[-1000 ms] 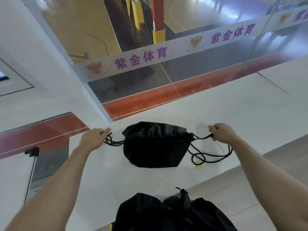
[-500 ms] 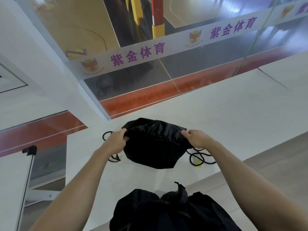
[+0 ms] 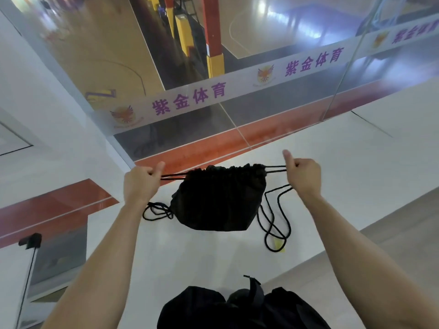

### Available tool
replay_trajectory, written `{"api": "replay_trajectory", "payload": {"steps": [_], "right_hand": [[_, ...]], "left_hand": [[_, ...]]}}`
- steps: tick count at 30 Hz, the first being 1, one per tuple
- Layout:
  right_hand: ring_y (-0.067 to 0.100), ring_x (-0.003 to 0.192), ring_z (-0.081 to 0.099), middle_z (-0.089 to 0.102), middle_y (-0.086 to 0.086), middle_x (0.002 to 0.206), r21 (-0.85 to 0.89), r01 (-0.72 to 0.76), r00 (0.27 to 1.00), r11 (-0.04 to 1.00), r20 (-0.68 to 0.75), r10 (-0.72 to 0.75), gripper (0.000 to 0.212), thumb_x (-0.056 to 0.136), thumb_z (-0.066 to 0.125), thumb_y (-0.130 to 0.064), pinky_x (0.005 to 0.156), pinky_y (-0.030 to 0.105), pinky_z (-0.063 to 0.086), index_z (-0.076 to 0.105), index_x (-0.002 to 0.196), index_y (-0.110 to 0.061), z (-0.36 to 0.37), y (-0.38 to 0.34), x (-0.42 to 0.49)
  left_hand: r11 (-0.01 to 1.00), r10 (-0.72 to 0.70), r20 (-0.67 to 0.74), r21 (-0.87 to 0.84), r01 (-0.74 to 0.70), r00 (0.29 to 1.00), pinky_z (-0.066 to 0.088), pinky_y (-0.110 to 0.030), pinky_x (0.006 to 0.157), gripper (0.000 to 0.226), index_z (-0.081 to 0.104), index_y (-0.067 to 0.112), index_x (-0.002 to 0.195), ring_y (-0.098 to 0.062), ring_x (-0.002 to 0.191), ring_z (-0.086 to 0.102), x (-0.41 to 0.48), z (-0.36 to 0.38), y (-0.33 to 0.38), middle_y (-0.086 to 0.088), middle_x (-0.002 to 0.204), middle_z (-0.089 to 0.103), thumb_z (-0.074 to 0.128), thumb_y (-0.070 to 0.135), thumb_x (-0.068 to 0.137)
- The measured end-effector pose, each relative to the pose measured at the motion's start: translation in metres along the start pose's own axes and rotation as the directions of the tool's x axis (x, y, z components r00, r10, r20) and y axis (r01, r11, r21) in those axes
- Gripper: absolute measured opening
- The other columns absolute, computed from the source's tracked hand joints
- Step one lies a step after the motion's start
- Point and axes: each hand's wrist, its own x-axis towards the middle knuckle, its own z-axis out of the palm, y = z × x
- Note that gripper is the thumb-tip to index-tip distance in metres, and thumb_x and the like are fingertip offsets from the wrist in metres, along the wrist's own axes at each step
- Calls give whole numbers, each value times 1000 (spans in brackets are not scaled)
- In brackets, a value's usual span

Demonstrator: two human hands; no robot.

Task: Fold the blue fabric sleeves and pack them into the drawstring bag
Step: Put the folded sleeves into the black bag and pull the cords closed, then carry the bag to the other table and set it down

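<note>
White and smooth, the table top point(image 3: 332, 167) is stretching out below a glass wall, and one printed band point(image 3: 190, 100) with purple characters is running across that glass. One black drawstring bag point(image 3: 221, 198) is sitting near the middle of the table, its mouth gathered tight into a ruffled rim at the top. Two hands are working it, one on each side. The left hand point(image 3: 140, 184) is curling into a fist around the cords point(image 3: 173, 176) coming out of the bag's left side, two strands showing taut between fist and rim. The right hand point(image 3: 303, 176) is likewise closing in a fist on two taut strands leaving the right side, thumb sticking up. Slack cord is lying in loops on the table: a small tangle by the bag's lower left, longer loops point(image 3: 275, 222) trailing at the right, crossing one small yellow tag point(image 3: 279, 245). One other dark bag point(image 3: 237, 307) is showing at the bottom edge, nearest the person. Blue sleeves are not showing anywhere outside the bag.
</note>
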Motion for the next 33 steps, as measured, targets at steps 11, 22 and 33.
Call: {"api": "replay_trajectory", "payload": {"steps": [11, 22, 33], "right_hand": [[24, 51, 38, 36, 2, 50, -83, -258, 930, 962, 247, 271, 68, 111, 51, -47, 55, 36, 32, 33, 55, -14, 16, 68, -24], [31, 73, 59, 58, 5, 73, -226, -118, 945, 967, 273, 179, 54, 112, 44, -47, 66, 37, 43, 57, 73, -11, -14, 82, -20], [34, 144, 55, 53, 9, 161, -435, -414, 782, 799, 279, 557, 47, 112, 51, -41, 116, 43, 44, 59, 154, -21, -133, 160, -228]], "left_hand": [[921, 352, 359, 34, -389, 865, 32, -56, 129, 102, 43, 28, 160, -26, 153, 39, -57, 62, 60, 0, 160, 46, 57, 97, 84], [659, 503, 516, 290, -694, 693, 57, -46, 94, 70, 55, 28, 151, -29, 122, 64, -101, 94, 119, 1, 130, 68, 72, 24, 84], [498, 805, 479, -224, -837, 351, 61, -44, 86, 52, 68, 31, 135, -32, 100, 75, -200, 99, 290, 0, 112, 80, 73, 25, 84]]}}
